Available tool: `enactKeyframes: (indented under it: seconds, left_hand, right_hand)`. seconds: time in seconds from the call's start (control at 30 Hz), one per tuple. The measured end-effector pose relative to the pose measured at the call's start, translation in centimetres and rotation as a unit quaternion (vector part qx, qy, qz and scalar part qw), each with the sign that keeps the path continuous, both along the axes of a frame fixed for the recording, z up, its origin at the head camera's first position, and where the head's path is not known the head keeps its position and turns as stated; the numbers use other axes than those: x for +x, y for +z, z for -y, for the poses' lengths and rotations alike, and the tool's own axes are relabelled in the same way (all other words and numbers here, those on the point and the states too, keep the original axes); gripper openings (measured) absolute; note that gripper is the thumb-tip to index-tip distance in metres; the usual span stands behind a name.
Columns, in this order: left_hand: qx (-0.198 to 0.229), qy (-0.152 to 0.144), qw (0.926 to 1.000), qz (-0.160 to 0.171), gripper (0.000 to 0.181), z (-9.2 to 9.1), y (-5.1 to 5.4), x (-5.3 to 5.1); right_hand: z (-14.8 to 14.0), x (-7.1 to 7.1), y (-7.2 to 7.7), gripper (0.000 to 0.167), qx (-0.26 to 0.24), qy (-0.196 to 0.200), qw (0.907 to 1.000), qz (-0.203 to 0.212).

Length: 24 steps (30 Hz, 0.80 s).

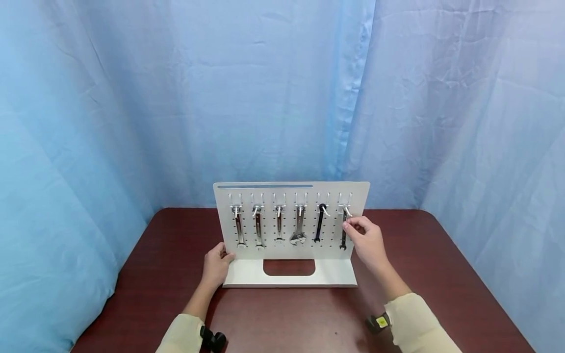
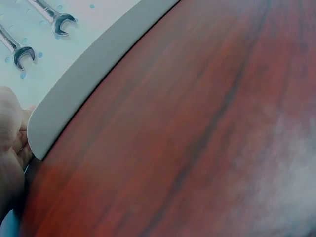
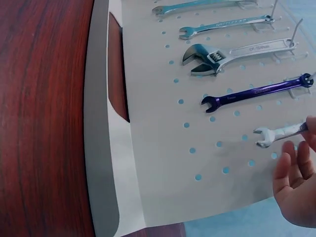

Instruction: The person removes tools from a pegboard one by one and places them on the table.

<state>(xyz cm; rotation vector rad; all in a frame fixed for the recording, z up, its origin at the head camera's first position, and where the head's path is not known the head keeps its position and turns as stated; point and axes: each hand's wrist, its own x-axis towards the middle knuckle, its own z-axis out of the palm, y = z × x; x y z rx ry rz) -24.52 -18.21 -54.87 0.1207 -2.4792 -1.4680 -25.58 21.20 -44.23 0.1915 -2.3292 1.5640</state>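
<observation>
A white pegboard stand (image 1: 291,252) is upright on the table, with a row of wrenches hanging from its hooks. My left hand (image 1: 216,264) grips the board's lower left edge, its thumb on the front face. At the far right hook, my right hand (image 1: 367,242) pinches the shank of a small combination wrench (image 1: 343,242); its open-end jaw (image 3: 265,137) points down, the upper end partly covered by the fingers in the right wrist view. Left of it hang a dark combination wrench (image 1: 320,225) and an adjustable wrench (image 1: 299,228).
Silver combination wrenches, among them one at the far left (image 1: 239,228), hang on the left half of the board. The stand's foot has a rounded cutout (image 1: 289,267). Beneath is a dark red wooden table (image 1: 273,323); blue curtains (image 1: 265,98) enclose it at the back and sides.
</observation>
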Motion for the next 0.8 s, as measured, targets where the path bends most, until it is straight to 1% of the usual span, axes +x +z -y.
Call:
enactKeyframes:
  seconds: [0.13, 0.33, 0.4, 0.47, 0.53, 0.63, 0.7, 0.8]
  left_hand:
    - [-0.010, 0.003, 0.9999, -0.002, 0.010, -0.1, -0.1, 0.2]
    - [-0.022, 0.011, 0.9997, -0.007, 0.011, 0.0, -0.3, 0.0]
    - [-0.021, 0.013, 0.9997, -0.009, 0.012, -0.1, -0.4, 0.0]
    - [-0.020, 0.013, 0.9996, -0.012, 0.011, -0.1, -0.4, -0.1]
    - [-0.019, 0.010, 0.9996, -0.019, 0.010, -0.1, -0.4, -0.1]
    - [-0.018, 0.008, 0.9996, -0.021, 0.010, -0.1, -0.3, -0.1]
    - [-0.018, 0.008, 0.9997, -0.018, 0.011, -0.1, -0.3, 0.0]
    - [-0.020, 0.007, 0.9998, -0.006, 0.012, -0.1, -0.4, 0.2]
  right_hand:
    - [0.2, 1.0, 0.4, 0.016, -0.019, -0.002, 0.9998, 0.006]
    - [1.0, 2.9, 2.7, 0.012, -0.033, 0.011, 0.9994, -0.001]
    - [0.9, 3.2, 2.9, 0.011, -0.039, 0.016, 0.9991, -0.005]
    - [0.7, 3.2, 2.7, 0.009, -0.050, 0.017, 0.9986, -0.005]
    - [0.3, 2.9, 2.1, 0.008, -0.061, 0.018, 0.9980, -0.006]
    - [-0.3, 2.4, 0.9, 0.007, -0.058, 0.021, 0.9980, -0.008]
    - [-0.5, 2.3, 0.4, 0.009, -0.057, 0.025, 0.9980, -0.012]
    - [-0.6, 2.6, 0.0, 0.010, -0.059, 0.030, 0.9977, -0.013]
